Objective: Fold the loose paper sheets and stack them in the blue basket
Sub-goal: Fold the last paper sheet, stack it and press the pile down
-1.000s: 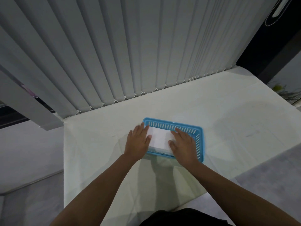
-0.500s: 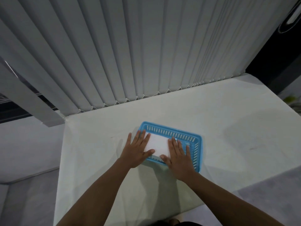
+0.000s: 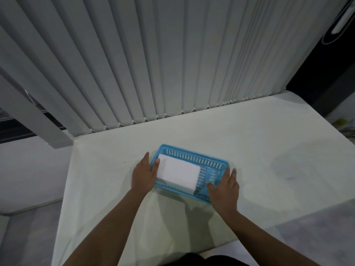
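A blue slotted basket (image 3: 194,156) lies on the white table in front of me. Inside it rests a stack of folded white paper (image 3: 178,172), filling the left part of the basket. My left hand (image 3: 143,174) wraps the basket's left end, thumb over the rim and touching the paper's edge. My right hand (image 3: 223,190) holds the basket's right near corner, thumb inside over the slotted floor, fingers along the outer wall. No loose sheets are visible on the table.
The white table (image 3: 249,150) stretches wide to the right and ends close on the left. Grey vertical blinds (image 3: 153,64) hang along the far edge. A dark doorway (image 3: 326,77) stands at the right; grey floor lies below the table's near edge.
Both hands have slid off the top of the paper stack outward to the basket's two ends, leaving the stack uncovered. The view has shifted slightly.
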A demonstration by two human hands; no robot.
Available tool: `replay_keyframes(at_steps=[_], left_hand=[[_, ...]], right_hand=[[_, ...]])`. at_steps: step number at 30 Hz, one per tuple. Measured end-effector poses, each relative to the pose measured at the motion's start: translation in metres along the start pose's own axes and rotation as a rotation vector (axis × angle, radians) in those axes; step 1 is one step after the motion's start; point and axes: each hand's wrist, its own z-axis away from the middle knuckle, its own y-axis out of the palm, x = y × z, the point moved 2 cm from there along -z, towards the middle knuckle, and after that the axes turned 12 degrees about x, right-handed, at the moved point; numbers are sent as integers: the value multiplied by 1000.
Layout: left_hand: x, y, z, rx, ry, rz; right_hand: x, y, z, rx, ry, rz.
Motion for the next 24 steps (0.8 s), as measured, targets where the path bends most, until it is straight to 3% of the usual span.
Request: replay_keyframes(at_steps=[5,7,16,24], left_hand=[[-4,6,-7,147,-27,206],[-5,9,-5,166,-31,252],[-2,14,-7,137,-56,301],[-42,16,-17,136,-44,315]], right_hand=[[-4,8,-3,86,153,-433],[-4,10,-4,87,191,-498],[-3,13,-7,16,198,-540],[-19,-9,-41,20,172,-546]])
